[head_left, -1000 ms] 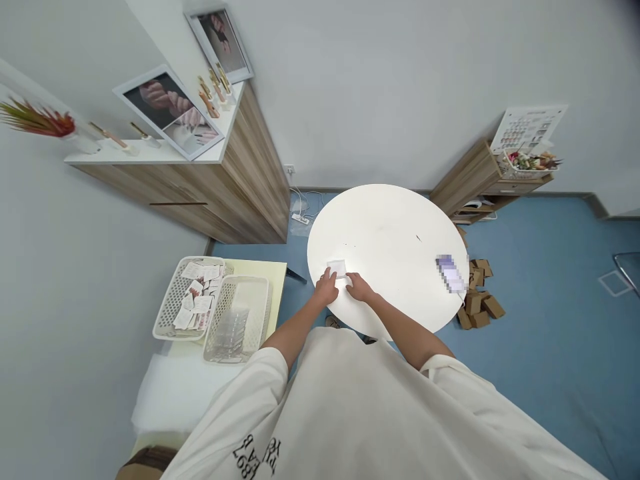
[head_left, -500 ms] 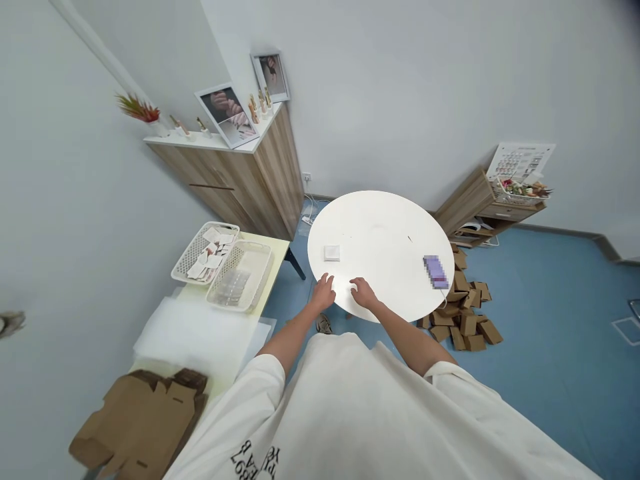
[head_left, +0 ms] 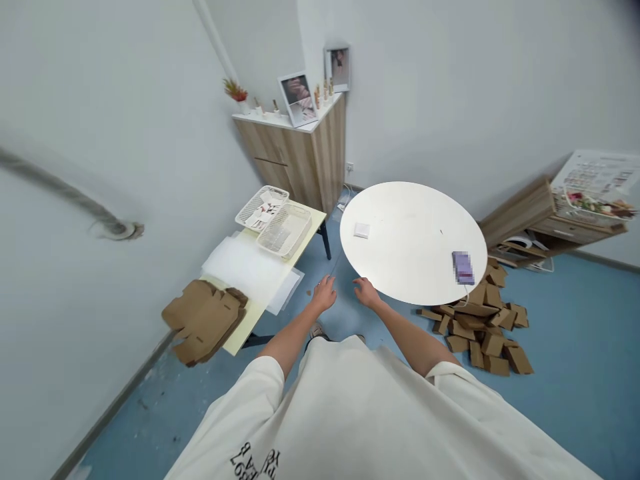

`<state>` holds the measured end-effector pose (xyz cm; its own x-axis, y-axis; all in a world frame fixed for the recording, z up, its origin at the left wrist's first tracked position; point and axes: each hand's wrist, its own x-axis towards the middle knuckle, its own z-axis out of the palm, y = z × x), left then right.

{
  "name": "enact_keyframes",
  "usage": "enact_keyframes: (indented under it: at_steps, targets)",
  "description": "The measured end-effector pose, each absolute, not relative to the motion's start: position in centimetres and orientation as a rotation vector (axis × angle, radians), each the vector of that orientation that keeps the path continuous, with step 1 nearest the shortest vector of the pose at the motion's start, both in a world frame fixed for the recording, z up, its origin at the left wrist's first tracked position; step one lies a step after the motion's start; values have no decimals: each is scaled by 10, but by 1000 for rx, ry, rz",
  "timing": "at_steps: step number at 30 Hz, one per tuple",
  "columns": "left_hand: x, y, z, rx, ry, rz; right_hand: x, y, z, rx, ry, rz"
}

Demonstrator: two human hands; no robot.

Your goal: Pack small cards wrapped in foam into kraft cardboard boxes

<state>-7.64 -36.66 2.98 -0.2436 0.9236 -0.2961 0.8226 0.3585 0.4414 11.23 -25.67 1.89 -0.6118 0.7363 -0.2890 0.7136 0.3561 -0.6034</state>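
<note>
My left hand (head_left: pixel 325 293) hangs over the blue floor, between the side table and the round table, with its fingers apart and nothing in them. Close to the near edge of the round white table (head_left: pixel 410 253) is my right hand (head_left: pixel 367 292), also open and holding nothing. On that table's left part lies a small white square packet (head_left: pixel 361 231). Toward its right edge sits a purple blurred-out object (head_left: pixel 463 268) with a white cable. Left of my hands, the pale yellow side table (head_left: pixel 240 337) bears two white plastic baskets.
One basket (head_left: pixel 245 215) holds printed cards, the other (head_left: pixel 307 230) clear pieces. White sheets (head_left: pixel 235 263) and flat brown cardboard (head_left: pixel 200 320) lie nearer. Small cardboard boxes (head_left: pixel 493 343) are heaped on the floor at right. A wooden cabinet (head_left: pixel 325 160) and a shelf (head_left: pixel 525 213) stand behind.
My view has turned left, so the tables and cabinet appear further right. My hands have moved from over the round table's near edge to over the floor beside it, still empty.
</note>
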Motion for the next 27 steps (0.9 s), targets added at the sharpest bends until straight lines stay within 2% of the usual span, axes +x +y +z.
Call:
enact_keyframes:
  at_steps: [8, 15, 22, 27]
  targets:
    - [-143, -468, 37, 1294, 2337, 434, 9, -316, 28, -1047, -2797, 1102]
    - [-229, -587, 24, 1091, 2530, 537, -105, -402, 31, -810, -2950, 1143]
    - [-320, -698, 10, 866, 2657, 316, -201, -487, 24, -505, -3085, 1098]
    - [-353, -742, 0, 823, 2606, 152, -243, -527, 22, -409, -3132, 1041]
